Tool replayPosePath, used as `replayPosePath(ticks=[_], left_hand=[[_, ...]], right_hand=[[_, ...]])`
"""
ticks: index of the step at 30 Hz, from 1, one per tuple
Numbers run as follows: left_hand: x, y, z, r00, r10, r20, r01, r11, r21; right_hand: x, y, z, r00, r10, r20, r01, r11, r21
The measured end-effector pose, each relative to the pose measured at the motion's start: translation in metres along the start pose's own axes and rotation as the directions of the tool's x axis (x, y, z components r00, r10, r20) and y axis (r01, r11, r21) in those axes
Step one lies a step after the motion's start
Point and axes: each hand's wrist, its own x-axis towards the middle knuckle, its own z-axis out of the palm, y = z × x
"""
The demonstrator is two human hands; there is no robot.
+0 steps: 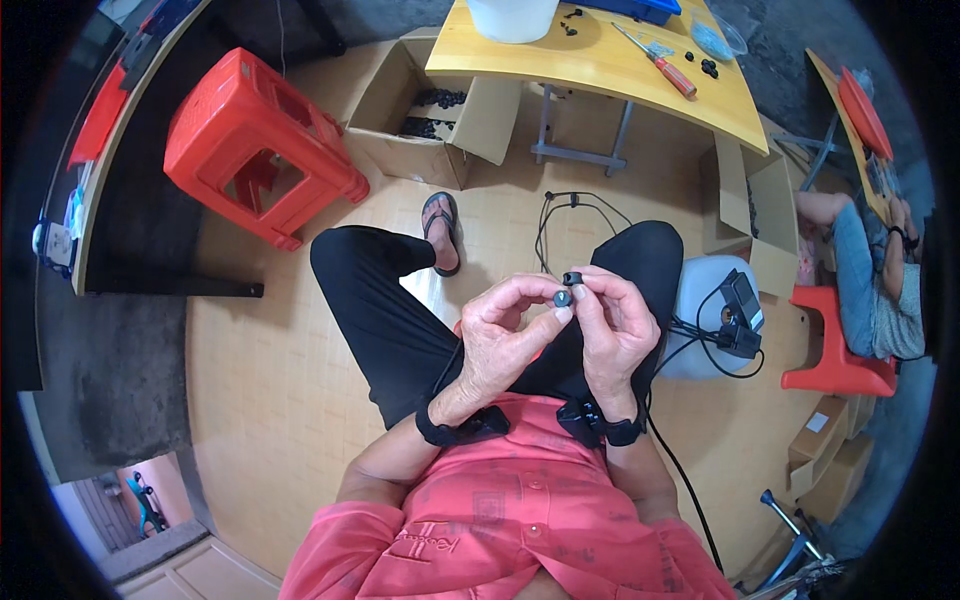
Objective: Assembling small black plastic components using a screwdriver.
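Observation:
Both hands meet above my lap, fingertips close together. My left hand (pixel 508 330) pinches a small round dark piece (pixel 563 299) with a paler centre between thumb and forefinger. Just above and to the right of it, my right hand (pixel 612 322) grips a small black plastic part (pixel 572 279) with its thumb and forefinger. The two pieces sit very near each other; whether they touch I cannot tell. A black strap with a dark device is on each wrist.
Ahead stands a yellow table (pixel 600 62) with a red-handled screwdriver (pixel 672 76), a white bucket (pixel 512 18) and small black parts. A cardboard box (pixel 405 160) holds black pieces. A red stool (pixel 225 150) stands left. Cables (pixel 690 335) run by my right leg. A co-worker (pixel 880 290) sits far right.

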Motion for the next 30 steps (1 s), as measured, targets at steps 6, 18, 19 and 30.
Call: replayPosePath(ticks=[6,18,19,30], left_hand=[[0.001,0.0,-0.004,0.999,-0.005,0.04,0.005,1.0,-0.001],[0.001,0.007,-0.008,0.994,-0.056,0.09,0.057,0.998,-0.003],[0.001,0.007,-0.008,0.994,-0.057,0.09,0.057,0.998,-0.003],[0.003,0.013,-0.005,0.998,-0.011,0.062,-0.019,0.884,0.467]], right_hand=[[0.001,-0.002,-0.007,0.993,-0.016,0.115,0.008,0.998,0.069],[0.002,-0.006,-0.018,0.962,-0.047,0.268,0.058,0.998,-0.034],[0.002,-0.004,-0.019,0.961,-0.016,0.275,0.017,1.0,-0.002],[0.008,-0.016,-0.013,0.982,0.094,0.164,-0.125,0.974,0.191]])
